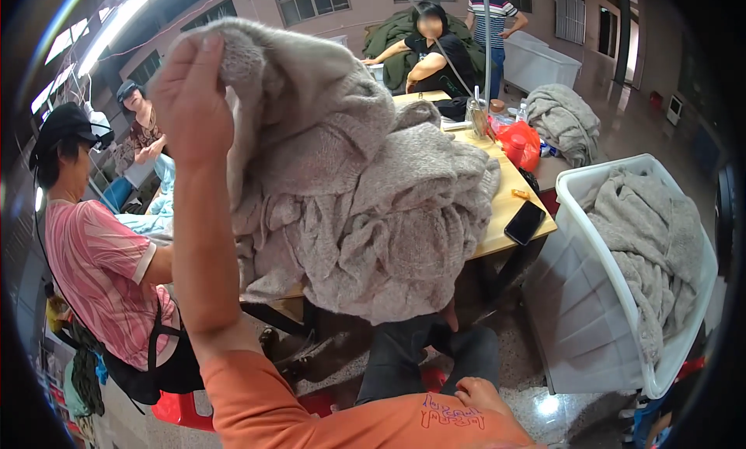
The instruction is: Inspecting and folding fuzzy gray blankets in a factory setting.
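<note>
My left hand (194, 99) is raised at the upper left, its fingers closed on the edge of a light grey-beige knit garment (318, 83). From there the knit drapes down to the right, into a heap of the same fabric (396, 231) that covers the near part of a wooden table. Below the heap's front edge, a bit of skin near my right knee seems to be part of my right hand (451, 314). Fabric hides the rest of it, including the fingers.
A phone (525, 223) and a red plastic bag (518, 143) lie on the table's right side (497, 235). On the right stands a white bin (579, 293) of similar knits. At my left sits a person in a pink striped top (101, 270); others are farther back.
</note>
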Motion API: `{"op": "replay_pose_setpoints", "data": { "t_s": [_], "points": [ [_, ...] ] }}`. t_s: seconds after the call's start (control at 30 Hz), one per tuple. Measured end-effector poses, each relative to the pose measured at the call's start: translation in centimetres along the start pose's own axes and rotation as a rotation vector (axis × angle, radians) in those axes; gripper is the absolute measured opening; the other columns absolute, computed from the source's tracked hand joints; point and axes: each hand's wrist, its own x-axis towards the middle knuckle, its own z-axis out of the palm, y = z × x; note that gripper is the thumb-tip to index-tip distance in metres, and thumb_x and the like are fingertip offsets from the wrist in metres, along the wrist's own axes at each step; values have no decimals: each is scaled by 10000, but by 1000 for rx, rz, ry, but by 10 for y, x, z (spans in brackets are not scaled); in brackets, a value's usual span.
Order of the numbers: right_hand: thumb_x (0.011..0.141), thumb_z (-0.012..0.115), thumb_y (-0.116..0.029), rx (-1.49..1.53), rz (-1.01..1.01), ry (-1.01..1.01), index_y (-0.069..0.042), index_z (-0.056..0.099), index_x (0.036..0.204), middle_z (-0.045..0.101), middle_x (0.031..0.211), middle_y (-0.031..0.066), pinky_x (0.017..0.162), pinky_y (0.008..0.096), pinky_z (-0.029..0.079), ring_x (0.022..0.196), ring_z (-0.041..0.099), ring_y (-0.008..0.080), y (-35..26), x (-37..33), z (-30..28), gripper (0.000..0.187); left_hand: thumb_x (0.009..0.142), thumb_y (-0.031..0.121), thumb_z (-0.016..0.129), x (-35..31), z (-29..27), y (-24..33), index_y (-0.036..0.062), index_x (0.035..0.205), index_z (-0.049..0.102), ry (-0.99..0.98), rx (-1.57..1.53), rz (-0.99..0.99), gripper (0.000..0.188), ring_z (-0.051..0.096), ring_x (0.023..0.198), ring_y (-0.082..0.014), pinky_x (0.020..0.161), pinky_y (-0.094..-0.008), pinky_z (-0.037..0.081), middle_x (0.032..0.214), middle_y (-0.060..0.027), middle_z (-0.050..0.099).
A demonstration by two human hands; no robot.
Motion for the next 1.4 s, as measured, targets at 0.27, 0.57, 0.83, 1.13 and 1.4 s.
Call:
{"op": "replay_pose_setpoints", "data": {
  "t_s": [0.27, 0.57, 0.83, 1.13, 1.4],
  "points": [
    [736, 574, -174, -130, -200, -21, -25, 567, 785, 601, 809, 153, 694, 422, 459, 814, 571, 333, -2, 21, 13, 157, 511, 475, 787, -80, -43, -101, 4, 1309, 289, -316, 1023, -383, 1052, 287, 1217, -408, 1012, -406, 267, 1310, -275, 302],
    [776, 559, -177, -72, -131, -40, -15, 594, 870, 602, 842, 165, 718, 407, 458, 815, 575, 336, 1, 14, 7, 190, 718, 141, 592, -123, -23, -152, -13, 877, 583, -52, 1133, -308, 222, 567, 676, -279, 643, -400, 427, 715, -116, 565],
    [784, 531, -133, 812, -199, 228, -29, 563, 1007, 596, 868, 104, 722, 323, 467, 823, 566, 172, 0, 18, -10, 248, 760, 86, 566, -240, 30, 44, -23, 900, 578, -479, 728, -113, 177, 570, 783, -200, 730, -305, 440, 874, -88, 594],
    [712, 469, -38, 1461, -15, 252, 13, 489, 1138, 554, 1091, 112, 873, 306, 425, 1013, 523, 193, 22, -41, -35, 429, 786, 141, 563, -378, 69, 44, -3, 1077, 497, -766, 202, -1002, 332, 509, 947, -205, 820, -316, 410, 1026, -113, 532],
    [685, 448, -40, 1499, -147, 705, 23, 453, 1176, 527, 1132, 148, 893, 336, 423, 1045, 514, 232, 34, -3, -70, 495, 811, 223, 565, -338, 88, 29, 26, 1091, 493, -1179, 663, -1041, 350, 505, 950, -186, 828, -290, 426, 1004, -91, 528]
  ]
}}
